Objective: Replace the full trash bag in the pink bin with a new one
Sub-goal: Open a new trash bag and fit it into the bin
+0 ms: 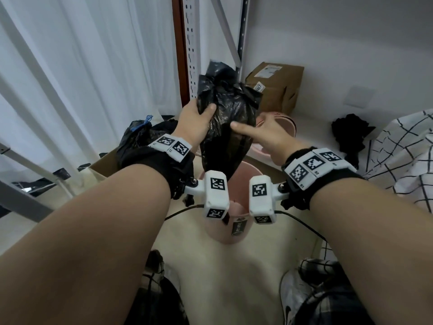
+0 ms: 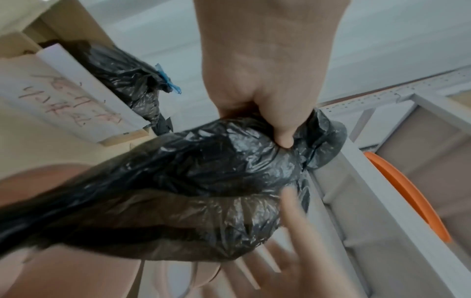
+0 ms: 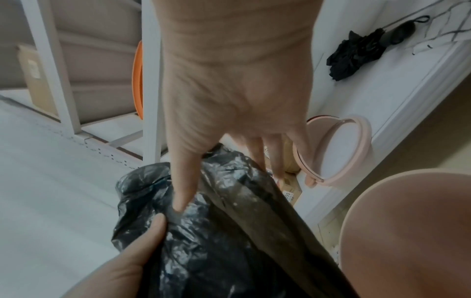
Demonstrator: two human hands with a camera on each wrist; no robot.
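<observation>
Black trash bag (image 1: 225, 127) hangs over the pink bin (image 1: 236, 184), shelf post (image 1: 192, 43) just behind. Left hand (image 1: 194, 120) clamps its knotted neck; right hand (image 1: 269, 134), fingers straight, touches its side.

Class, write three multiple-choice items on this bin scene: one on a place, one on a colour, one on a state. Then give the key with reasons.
1. Where is the black trash bag?
A. raised above the pink bin
B. lying on the floor
C. on the shelf

2. What colour is the round lid by the wall?
A. orange
B. pink
C. blue

3. How is the left hand?
A. gripping the bag's neck
B. empty
C. resting on the bin

Key: A, the bag hangs over the bin's mouth; B, the lid matches the bin; A, the fingers curl round the gathered plastic.
</observation>
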